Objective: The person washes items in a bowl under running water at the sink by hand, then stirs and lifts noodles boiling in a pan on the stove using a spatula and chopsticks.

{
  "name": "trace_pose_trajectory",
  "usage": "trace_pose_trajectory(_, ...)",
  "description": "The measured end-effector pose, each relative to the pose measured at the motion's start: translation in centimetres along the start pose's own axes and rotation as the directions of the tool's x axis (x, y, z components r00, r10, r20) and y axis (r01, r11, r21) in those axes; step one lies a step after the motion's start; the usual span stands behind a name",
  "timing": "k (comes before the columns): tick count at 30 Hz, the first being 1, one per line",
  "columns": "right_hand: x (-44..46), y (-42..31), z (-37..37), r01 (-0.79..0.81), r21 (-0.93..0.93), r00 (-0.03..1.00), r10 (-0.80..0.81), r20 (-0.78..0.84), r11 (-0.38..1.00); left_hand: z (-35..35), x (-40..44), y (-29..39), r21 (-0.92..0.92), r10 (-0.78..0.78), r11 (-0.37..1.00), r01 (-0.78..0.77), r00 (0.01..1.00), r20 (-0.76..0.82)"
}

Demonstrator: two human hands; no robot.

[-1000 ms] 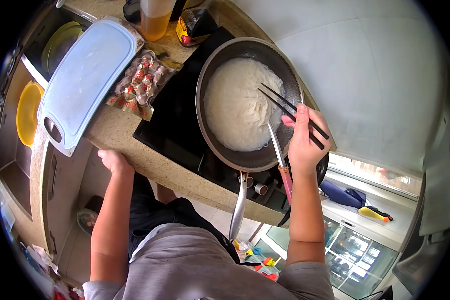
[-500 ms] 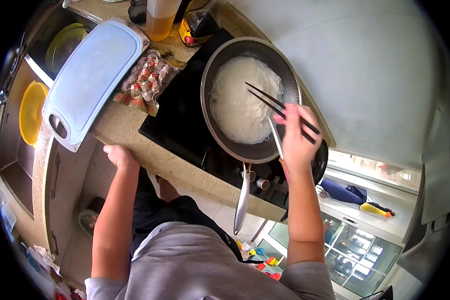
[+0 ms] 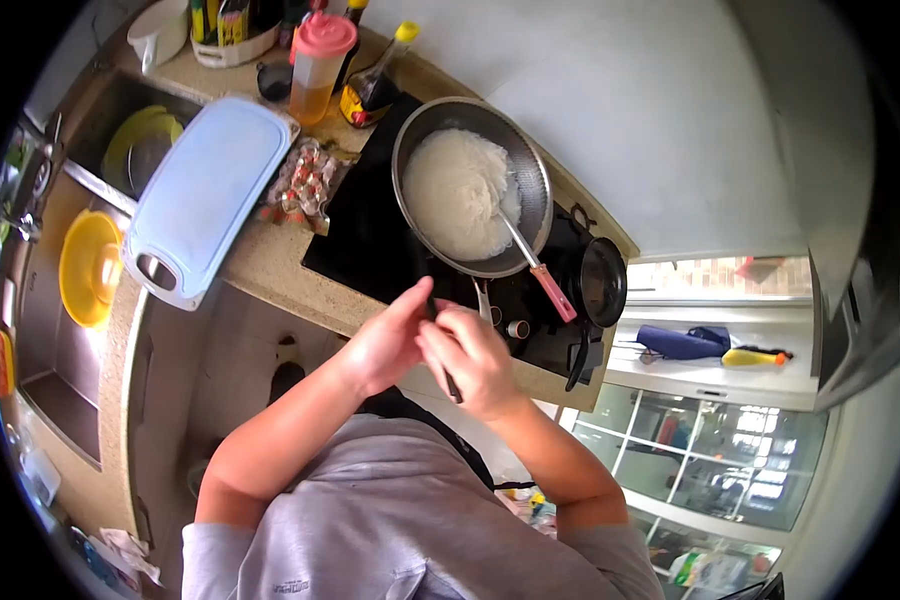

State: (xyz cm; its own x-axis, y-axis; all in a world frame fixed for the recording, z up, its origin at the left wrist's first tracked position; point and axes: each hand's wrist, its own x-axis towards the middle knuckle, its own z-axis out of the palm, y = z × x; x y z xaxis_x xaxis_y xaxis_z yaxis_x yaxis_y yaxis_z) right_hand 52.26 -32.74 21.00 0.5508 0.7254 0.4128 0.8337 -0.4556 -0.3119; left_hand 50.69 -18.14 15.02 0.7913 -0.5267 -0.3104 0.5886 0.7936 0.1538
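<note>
My right hand is closed around dark chopsticks, which now stand clear of the pan in front of my body. My left hand meets it there, its fingers closing on the chopsticks too; where they overlap, the grip is partly hidden. Beyond my hands, a deep frying pan sits on the black cooktop. White thin noodles fill much of it. Leaning over the pan's rim is a utensil with a pink handle, its working end buried in the noodles.
A smaller black pan sits at the cooktop's right. Left of the cooktop lie a packaged food tray and a light-blue cutting board beside the sink. A pink-lidded jug and a sauce bottle stand behind.
My right hand has drawn the chopsticks out of the pan, back toward my body. My left hand has left the counter edge and joined it. The view has shifted.
</note>
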Motion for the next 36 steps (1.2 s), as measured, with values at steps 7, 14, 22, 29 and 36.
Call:
trace_pose_trajectory(7, -1.6, 2.4, -5.8, -0.176, -0.017, 0.982, 0.175, -0.065, 0.984, 2.0, -0.8, 3.1, 0.383, 0.146, 0.923, -0.031, 0.950, -0.277)
trace_pose_trajectory(14, -8.2, 17.6, -7.4, -0.898, 0.438, 0.152, 0.911, 0.383, -0.034, 0.3, -7.4, 7.1, 0.448, 0.267, 0.892, -0.059, 0.869, -0.417)
trace_pose_trajectory(22, -4.7, 18.0, -11.4, -0.817, -0.065, 0.575, 0.818, -0.030, 0.572, -4.9, -15.6, 9.7, 0.415, 0.389, 0.893, -0.173, 0.760, -0.520)
trace_pose_trajectory(29, -2.1, 10.6, -13.9, -0.584, -0.446, 0.799, 0.577, -0.169, 0.678, -8.0, -18.2, 9.8, 0.370, 0.413, 0.899, -0.234, 0.733, -0.540)
trace_pose_trajectory(36, -5.9, 6.0, -9.7, -0.471, -0.404, 0.866, 0.499, -0.040, 0.785, -7.9, -17.2, 9.1, 0.329, 0.408, 0.907, -0.263, 0.742, -0.531)
